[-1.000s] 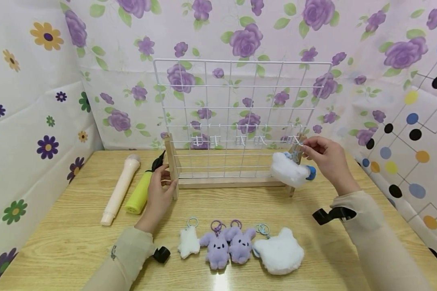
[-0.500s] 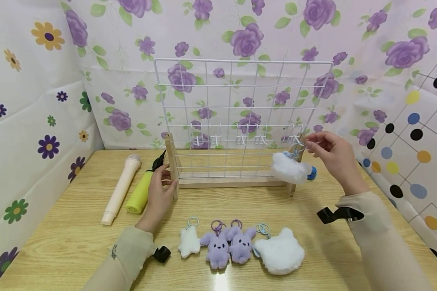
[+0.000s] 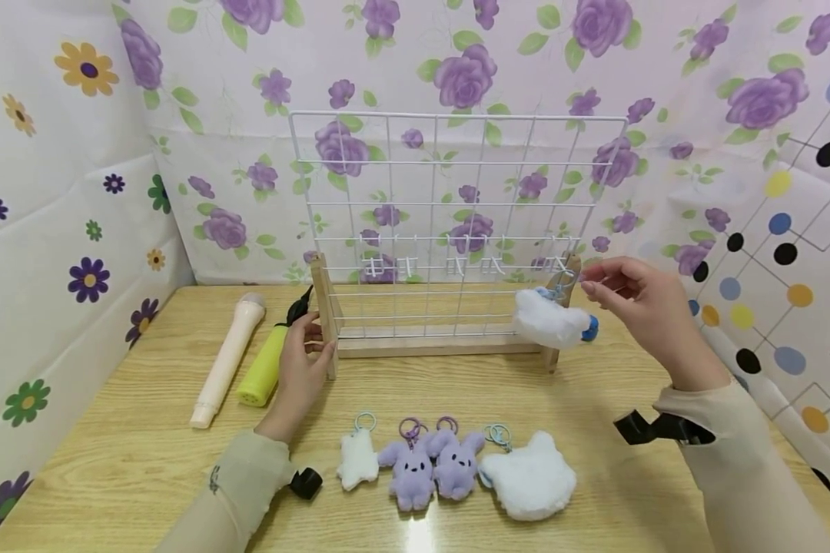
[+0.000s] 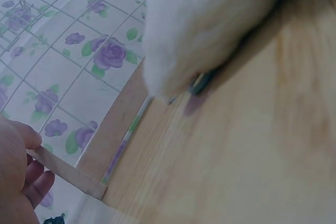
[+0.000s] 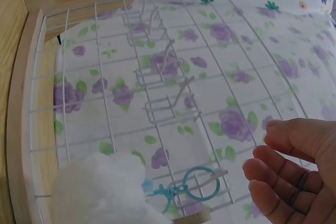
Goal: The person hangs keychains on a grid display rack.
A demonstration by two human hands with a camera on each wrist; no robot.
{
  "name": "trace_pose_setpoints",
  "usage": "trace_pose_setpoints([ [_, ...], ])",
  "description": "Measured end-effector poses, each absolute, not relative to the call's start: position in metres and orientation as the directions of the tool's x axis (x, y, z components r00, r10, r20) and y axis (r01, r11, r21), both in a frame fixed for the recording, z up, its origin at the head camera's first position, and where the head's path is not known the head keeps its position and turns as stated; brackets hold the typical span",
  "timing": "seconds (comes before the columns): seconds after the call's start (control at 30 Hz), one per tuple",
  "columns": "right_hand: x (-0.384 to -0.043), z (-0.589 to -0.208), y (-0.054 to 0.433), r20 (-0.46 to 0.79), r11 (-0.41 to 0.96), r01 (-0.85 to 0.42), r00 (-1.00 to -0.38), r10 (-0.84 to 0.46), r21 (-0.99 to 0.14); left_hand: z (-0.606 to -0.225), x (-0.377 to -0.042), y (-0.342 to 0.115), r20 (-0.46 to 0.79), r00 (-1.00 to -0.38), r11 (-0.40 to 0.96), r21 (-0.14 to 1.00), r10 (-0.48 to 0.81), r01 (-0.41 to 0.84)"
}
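Note:
A white plush keychain hangs by its light blue ring from the rightmost hook of a white wire grid rack. Just right of that ring is my right hand, held in the air with loosely bent fingers and nothing between them; the right wrist view shows a gap between fingertips and ring. My left hand holds the rack's left wooden leg, thumb on one side and fingers on the other. Several more white hooks sit bare along the grid.
In front of the rack lie a small white plush keychain, two purple bunny keychains and a larger white plush. A cream microphone-shaped tube and a yellow-green pump lie at the left. Patterned cloth surrounds the table.
My right hand has let go of the light blue ring and drawn back to the right. The white plush now hangs from the hook. My left hand stays on the rack leg.

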State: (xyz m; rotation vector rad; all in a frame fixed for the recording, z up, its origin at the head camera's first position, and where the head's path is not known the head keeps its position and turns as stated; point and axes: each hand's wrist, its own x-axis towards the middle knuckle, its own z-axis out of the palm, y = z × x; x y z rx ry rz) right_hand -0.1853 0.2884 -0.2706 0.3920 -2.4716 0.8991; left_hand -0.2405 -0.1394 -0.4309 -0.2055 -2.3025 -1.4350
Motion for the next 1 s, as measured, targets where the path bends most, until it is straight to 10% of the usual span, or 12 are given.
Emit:
trace_pose_setpoints([
  [1.0,-0.151,-0.369,0.25,0.336,0.633,-0.52,-0.854,-0.397,-0.574,-0.431,-0.241,-0.143,0.41,-0.908,0.44,0.833,-0.082,0.336],
])
